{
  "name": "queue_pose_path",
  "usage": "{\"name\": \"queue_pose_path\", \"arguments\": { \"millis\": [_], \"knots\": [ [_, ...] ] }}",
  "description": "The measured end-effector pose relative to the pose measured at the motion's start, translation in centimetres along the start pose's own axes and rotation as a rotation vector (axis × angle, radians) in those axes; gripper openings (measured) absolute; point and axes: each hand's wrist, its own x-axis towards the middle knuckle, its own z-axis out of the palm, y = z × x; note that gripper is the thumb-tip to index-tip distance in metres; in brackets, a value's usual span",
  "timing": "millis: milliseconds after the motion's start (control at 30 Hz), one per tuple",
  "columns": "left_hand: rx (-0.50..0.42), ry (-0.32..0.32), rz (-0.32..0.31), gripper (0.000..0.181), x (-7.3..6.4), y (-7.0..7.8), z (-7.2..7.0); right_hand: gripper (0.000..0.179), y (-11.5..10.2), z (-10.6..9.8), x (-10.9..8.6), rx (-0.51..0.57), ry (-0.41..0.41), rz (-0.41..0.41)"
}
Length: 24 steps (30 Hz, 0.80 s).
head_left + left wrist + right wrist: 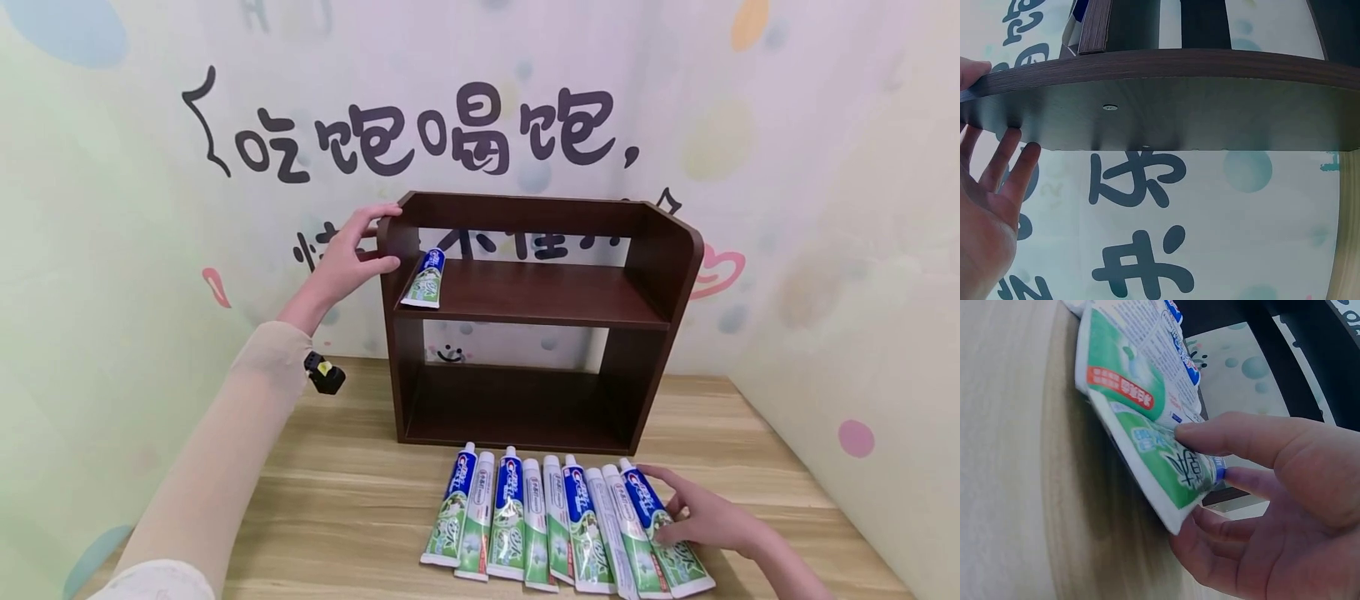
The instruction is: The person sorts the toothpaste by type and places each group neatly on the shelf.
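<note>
My left hand holds the upper left side panel of a dark brown two-tier wooden shelf. In the left wrist view, its thumb lies over the panel edge and its fingertips touch the outer face. One blue, white and green toothpaste tube leans at the left end of the upper tier. My right hand pinches the rightmost toothpaste tube of a row on the table, thumb on top and fingers along its right edge. In the right wrist view, the printed lower end of this tube shows.
Several more toothpaste tubes lie side by side, caps toward the shelf, on the wood-grain table. A small black device hangs at the left wrist. A wall with printed lettering stands behind the shelf.
</note>
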Motion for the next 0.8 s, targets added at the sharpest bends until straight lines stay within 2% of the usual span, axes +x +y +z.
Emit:
{"name": "queue_pose_path", "arguments": {
  "millis": [267, 400, 467, 667, 800],
  "knots": [
    [0.005, 0.010, 0.007, 0.065, 1.0, -2.9, 0.1, 0.093, -0.4, -0.1, -0.1, 0.075, -0.035, 0.004],
    [0.011, 0.013, 0.013, 0.065, 1.1, -3.4, 0.1, 0.093, -0.4, -0.1, 0.0, 0.083, -0.045, 0.005],
    [0.005, 0.008, 0.010, 0.065, 0.9, -2.8, 0.1, 0.093, -0.3, -0.1, 0.1, 0.089, -0.046, 0.011],
    [-0.011, -0.012, 0.001, 0.063, -0.2, 0.2, 0.1, 0.091, 0.0, -0.2, 0.3, 0.106, -0.042, 0.039],
    [-0.012, -0.010, 0.004, 0.063, -0.3, 0.4, 0.1, 0.090, -0.1, -0.1, 0.3, 0.110, -0.038, 0.038]
  ]
}}
